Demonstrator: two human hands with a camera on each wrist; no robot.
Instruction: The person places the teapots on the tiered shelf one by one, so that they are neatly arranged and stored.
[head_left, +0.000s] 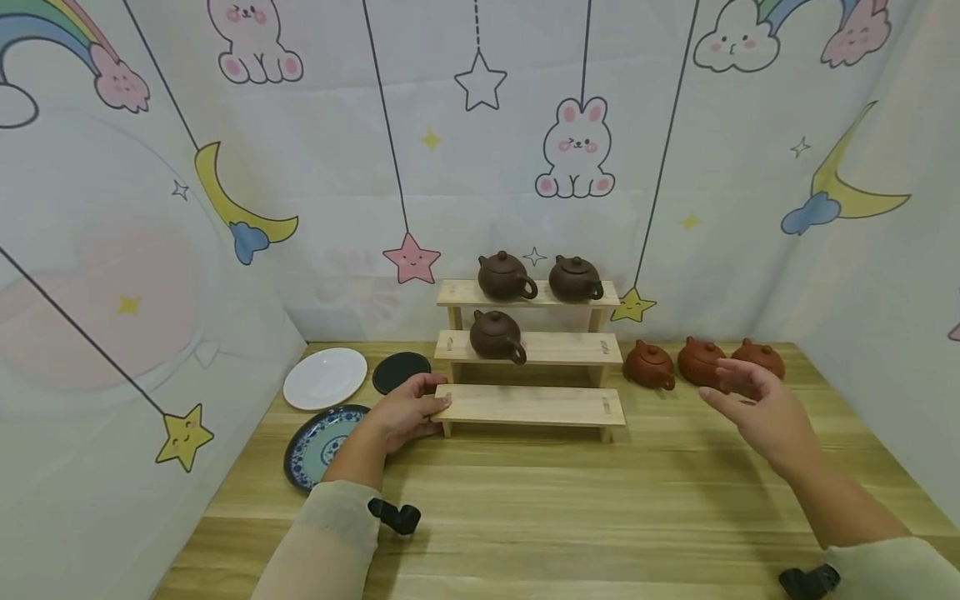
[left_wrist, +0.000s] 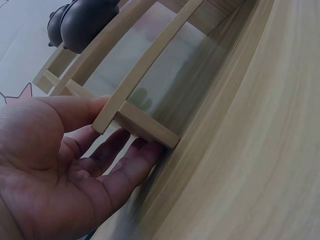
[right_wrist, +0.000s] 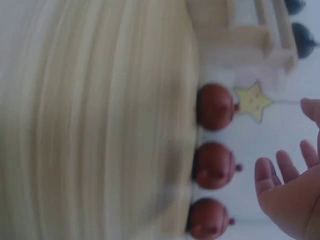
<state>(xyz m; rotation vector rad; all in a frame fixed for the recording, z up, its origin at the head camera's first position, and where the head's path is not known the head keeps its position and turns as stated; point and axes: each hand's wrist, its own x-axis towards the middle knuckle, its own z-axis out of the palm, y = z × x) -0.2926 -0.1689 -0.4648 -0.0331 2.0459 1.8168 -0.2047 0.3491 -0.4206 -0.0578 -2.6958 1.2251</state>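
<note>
My left hand [head_left: 405, 414] grips the left end of the lowest step of a three-step wooden stand [head_left: 528, 406]; in the left wrist view the thumb lies on top of the board [left_wrist: 145, 65] and the fingers curl beneath. My right hand [head_left: 768, 417] hangs in the air with parted fingers, in front of the red-brown teapots. Two dark brown teapots [head_left: 504, 277] [head_left: 576, 278] stand on the top step and one dark teapot [head_left: 495, 335] on the left of the middle step. Three red-brown teapots [head_left: 648, 365] [head_left: 701, 362] [head_left: 759, 358] sit on the table right of the stand.
Left of the stand lie a white plate [head_left: 325, 379], a small black plate [head_left: 401, 372] and a blue patterned plate [head_left: 318, 446], partly behind the left forearm. A printed cloth [head_left: 337, 167] rises behind the wooden table [head_left: 570, 517] and along its sides.
</note>
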